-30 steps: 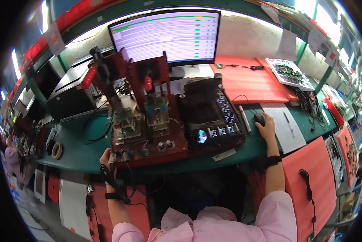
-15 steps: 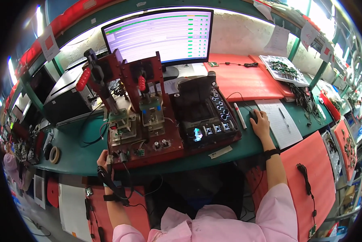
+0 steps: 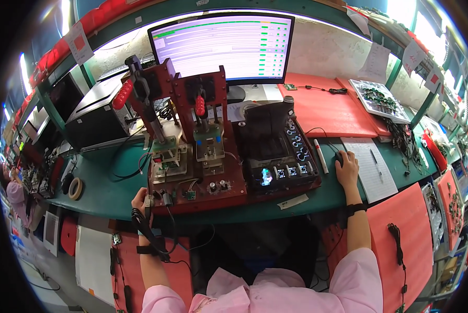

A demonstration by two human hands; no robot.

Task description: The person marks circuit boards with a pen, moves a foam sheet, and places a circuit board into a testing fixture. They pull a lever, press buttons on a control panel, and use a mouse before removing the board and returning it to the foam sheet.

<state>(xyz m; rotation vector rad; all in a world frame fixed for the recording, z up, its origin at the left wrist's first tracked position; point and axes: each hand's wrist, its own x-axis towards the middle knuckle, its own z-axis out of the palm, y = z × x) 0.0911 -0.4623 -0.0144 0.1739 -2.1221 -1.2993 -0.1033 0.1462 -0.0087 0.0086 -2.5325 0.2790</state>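
My right hand [image 3: 348, 169] rests curled over a black computer mouse [image 3: 339, 158] on the green bench, and most of the mouse is hidden under it. At the left front corner of the dark red test fixture [image 3: 213, 201], my left hand [image 3: 139, 200] has its fingers closed on a cable plug [image 3: 149, 200]. A looped black cable [image 3: 141, 223] hangs down in front of that wrist. The fixture carries two toggle clamps with red handles [image 3: 200, 106], standing over clear plates and small circuit boards. A black instrument box [image 3: 275, 156] with lit displays sits at its right.
Behind the fixture a monitor [image 3: 223, 49] shows a table with green marks. Right of the mouse lies a lined sheet [image 3: 372, 175] with a pen; a white marker [image 3: 321, 156] is left of it. Red mats [image 3: 400, 229] hold cables. A tape roll [image 3: 75, 189] lies left.
The whole view has shifted, so the bench and fixture appear further right and slightly lower. Both hands keep their places, the left at the plug and the right on the mouse.
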